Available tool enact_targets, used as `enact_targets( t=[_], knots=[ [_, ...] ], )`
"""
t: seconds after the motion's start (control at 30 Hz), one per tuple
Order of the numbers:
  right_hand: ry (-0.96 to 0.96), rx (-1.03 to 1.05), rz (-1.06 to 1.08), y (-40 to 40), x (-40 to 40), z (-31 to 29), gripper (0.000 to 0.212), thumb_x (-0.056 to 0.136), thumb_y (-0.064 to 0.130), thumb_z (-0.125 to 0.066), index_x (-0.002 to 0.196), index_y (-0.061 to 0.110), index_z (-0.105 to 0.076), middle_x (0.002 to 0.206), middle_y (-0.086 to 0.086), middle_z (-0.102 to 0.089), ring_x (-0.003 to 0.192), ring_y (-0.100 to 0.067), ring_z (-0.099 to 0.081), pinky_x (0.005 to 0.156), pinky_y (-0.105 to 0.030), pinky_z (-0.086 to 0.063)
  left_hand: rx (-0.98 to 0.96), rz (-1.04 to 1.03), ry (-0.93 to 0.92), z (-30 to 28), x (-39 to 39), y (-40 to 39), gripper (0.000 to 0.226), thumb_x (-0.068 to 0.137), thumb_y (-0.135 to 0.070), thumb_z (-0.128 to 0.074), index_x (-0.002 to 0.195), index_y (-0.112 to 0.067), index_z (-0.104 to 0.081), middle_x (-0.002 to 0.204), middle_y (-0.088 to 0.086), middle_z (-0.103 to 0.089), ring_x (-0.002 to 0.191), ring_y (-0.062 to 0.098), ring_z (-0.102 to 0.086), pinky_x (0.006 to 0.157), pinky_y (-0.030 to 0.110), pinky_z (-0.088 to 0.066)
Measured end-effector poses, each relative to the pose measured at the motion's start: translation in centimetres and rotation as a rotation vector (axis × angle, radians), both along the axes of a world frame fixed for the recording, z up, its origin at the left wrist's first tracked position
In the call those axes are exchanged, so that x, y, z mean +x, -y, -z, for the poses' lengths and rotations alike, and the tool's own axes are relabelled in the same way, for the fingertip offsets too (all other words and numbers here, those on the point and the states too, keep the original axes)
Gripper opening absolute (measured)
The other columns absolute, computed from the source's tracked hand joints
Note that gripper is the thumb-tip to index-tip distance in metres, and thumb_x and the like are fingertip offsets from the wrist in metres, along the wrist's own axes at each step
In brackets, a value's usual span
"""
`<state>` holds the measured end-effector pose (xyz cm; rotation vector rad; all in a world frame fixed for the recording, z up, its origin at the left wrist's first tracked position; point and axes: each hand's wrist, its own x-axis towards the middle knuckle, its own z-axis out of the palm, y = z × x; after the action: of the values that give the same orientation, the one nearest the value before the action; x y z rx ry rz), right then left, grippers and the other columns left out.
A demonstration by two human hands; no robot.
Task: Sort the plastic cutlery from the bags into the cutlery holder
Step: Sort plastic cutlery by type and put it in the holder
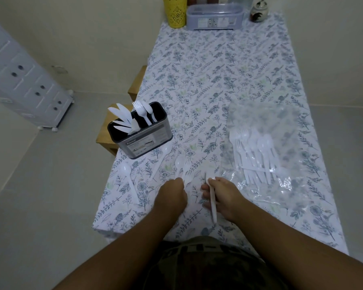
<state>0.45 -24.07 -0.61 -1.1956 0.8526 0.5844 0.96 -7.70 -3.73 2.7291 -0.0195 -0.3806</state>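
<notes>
Floral-patterned tablecloth (218,80) covers a long table set against a pale wall; the near edge is hidden by the person's torso and forearms. At the far end stand a yellow perforated container (175,11), cut off by the top of the frame, a lidded translucent box (215,16) and a small ceramic jar (259,12). A white drawer unit (23,80) occupies the floor at left, partly out of frame. On the right half of the table lies a clear plastic bag (266,147); glare and creases blur its contents, though a bundle of white forks and spoons (254,151) shows through. Near the left edge stands the black cutlery holder (142,130), holding knives (122,120) in its left compartment and upright forks (144,111) in its right; its label is too small to read. Loose white spoons (128,181) lie on the cloth in front of the holder, faint against the pattern. The left hand (172,193) is curled, its fingertips pinching a white spoon-and-fork pair (186,168) that extends away from it towards the holder; the exact number of pieces cannot be told. The right hand (220,197), just beside the left and near the bag's mouth, grips a single white utensil (212,199) whose head is hidden.
</notes>
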Motion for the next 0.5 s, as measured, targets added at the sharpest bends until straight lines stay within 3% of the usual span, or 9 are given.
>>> enact_targets(
  t=[0.13, 0.4, 0.5],
  knots=[
    [-0.009, 0.012, -0.040, 0.1, 0.1, 0.5, 0.016, 0.099, 0.003, -0.046, 0.107, 0.005, -0.061, 0.091, -0.015, -0.066, 0.071, -0.021, -0.059, 0.067, -0.038, -0.051, -0.037, -0.064, -0.012, -0.1, -0.1, -0.1, 0.008, 0.088, -0.022, -0.058, 0.093, -0.016, -0.055, 0.087, 0.000, -0.056, 0.081, 0.017, -0.054, 0.066, 0.028, -0.043],
    [-0.045, -0.009, -0.089, -0.3, 0.1, 1.4, 0.021, 0.097, 0.000, -0.047, 0.113, 0.007, -0.059, 0.097, -0.015, -0.068, 0.074, -0.022, -0.063, 0.059, -0.033, -0.051, -0.197, -0.175, -0.078, -0.9, -0.6, -0.4, 0.007, 0.070, -0.021, -0.071, 0.072, -0.015, -0.069, 0.069, -0.006, -0.065, 0.066, 0.009, -0.061, 0.060, 0.024, -0.052],
    [-0.053, 0.002, -0.111, -0.8, -0.1, 1.5, 0.022, 0.098, 0.000, -0.045, 0.115, 0.008, -0.056, 0.097, -0.015, -0.065, 0.072, -0.022, -0.061, 0.057, -0.033, -0.049, -0.233, -0.176, -0.079, -1.1, -1.3, -0.1, 0.008, 0.073, -0.022, -0.072, 0.077, -0.016, -0.067, 0.069, -0.005, -0.065, 0.066, 0.009, -0.062, 0.061, 0.027, -0.054]
  ],
)
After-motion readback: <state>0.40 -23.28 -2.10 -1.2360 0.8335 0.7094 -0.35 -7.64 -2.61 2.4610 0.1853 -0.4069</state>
